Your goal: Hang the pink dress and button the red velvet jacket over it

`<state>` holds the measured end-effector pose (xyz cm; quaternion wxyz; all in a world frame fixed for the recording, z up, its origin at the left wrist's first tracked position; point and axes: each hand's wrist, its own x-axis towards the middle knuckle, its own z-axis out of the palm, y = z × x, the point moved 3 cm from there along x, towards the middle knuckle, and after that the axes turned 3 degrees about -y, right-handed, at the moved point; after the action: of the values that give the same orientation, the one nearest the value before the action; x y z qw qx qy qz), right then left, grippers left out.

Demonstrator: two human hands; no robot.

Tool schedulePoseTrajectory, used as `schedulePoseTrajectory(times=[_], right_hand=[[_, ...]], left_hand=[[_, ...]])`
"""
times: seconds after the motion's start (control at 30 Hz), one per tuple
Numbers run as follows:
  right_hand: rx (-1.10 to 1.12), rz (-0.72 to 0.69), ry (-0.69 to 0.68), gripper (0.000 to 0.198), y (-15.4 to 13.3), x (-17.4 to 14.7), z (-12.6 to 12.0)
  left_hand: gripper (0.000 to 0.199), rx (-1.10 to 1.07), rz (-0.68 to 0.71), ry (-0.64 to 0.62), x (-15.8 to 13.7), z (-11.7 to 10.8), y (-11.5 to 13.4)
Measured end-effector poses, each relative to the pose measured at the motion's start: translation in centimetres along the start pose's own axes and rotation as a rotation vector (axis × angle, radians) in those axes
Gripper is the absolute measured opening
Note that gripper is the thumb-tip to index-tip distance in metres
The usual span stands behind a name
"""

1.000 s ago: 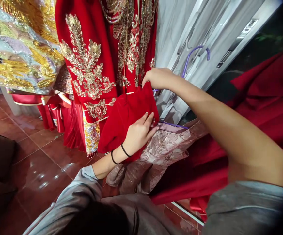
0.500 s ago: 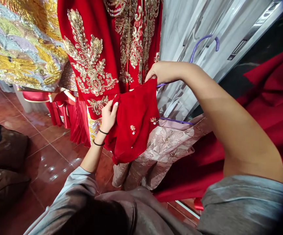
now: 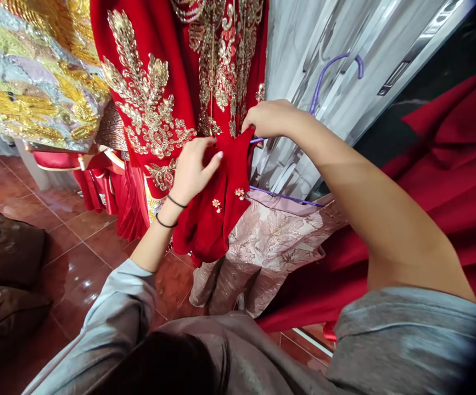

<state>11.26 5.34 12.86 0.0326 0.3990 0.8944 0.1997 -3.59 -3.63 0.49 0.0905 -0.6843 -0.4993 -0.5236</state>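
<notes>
A small red velvet garment (image 3: 217, 214) with little gold bead clusters hangs bunched between my two hands. My left hand (image 3: 192, 167), with two black bands on its wrist, grips the garment's upper left edge. My right hand (image 3: 268, 117) pinches its top right corner, close to a purple hanger (image 3: 328, 71). Directly behind the garment hangs a long red dress (image 3: 167, 82) with heavy gold embroidery.
A pink brocade garment (image 3: 270, 247) hangs below on the purple hanger's bar. Red cloth (image 3: 452, 175) drapes at the right. A gold and silver sequinned fabric (image 3: 27, 77) lies at the upper left. Dark cushions (image 3: 3, 274) sit on the red tiled floor (image 3: 85, 247). White wardrobe panels (image 3: 315, 49) stand behind.
My left hand has risen from the garment's lower front to its upper left edge and closed on it, gathering the cloth narrower. My right hand has kept its hold on the top corner.
</notes>
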Motion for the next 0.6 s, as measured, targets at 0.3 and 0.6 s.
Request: schedulePoseTrajectory(times=[0.3,0.6], right_hand=[[0.379,-0.197,-0.138,0.060,0.8,-1.7,-2.0],[1.014,0.099,0.235,0.030,10.2,-16.5,2.5]], left_hand=[[0.027,0.120,-0.207,-0.174,3.8,4.8,4.0],[0.029,0.309,-0.221,-0.250,3.4,4.4,4.7]])
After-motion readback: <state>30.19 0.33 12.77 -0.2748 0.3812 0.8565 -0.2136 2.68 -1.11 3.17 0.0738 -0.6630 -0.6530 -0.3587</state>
